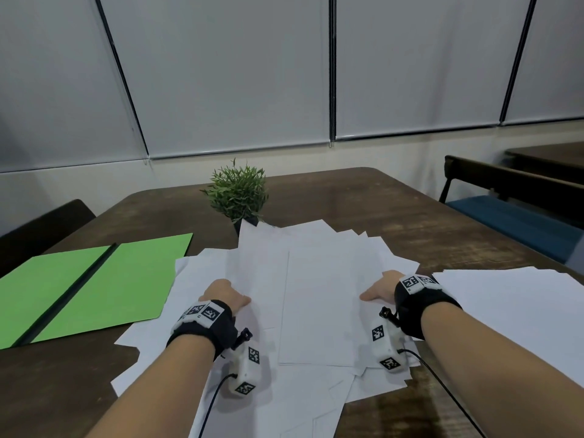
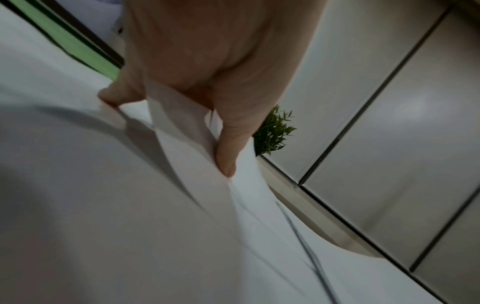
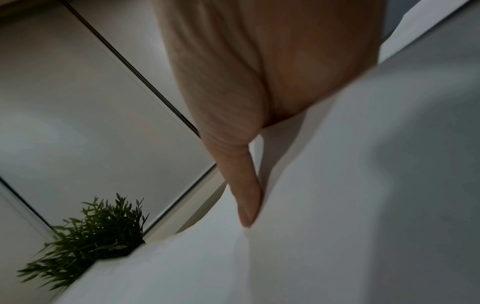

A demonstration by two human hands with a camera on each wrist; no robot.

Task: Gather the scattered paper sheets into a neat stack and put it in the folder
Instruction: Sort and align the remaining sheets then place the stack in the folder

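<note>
Several white paper sheets [image 1: 319, 279] lie fanned and overlapping in the middle of the dark wooden table [image 1: 363, 197]. An open green folder [image 1: 94, 286] lies flat to their left. My left hand [image 1: 229, 295] grips the pile's left side, thumb [image 2: 228, 156] on top of the paper sheets [image 2: 130, 205] and fingers tucked beneath. My right hand [image 1: 382, 287] holds the right side the same way: its thumb [image 3: 246, 195] presses on the paper sheets [image 3: 337, 205], and the fingers are hidden under them. The gripped edges curl upward.
A small potted plant [image 1: 238, 192] stands just behind the pile. More white sheets [image 1: 512, 298] lie apart at the right edge of the table. A blue-seated chair [image 1: 518, 216] stands at the right, a dark chair at the left.
</note>
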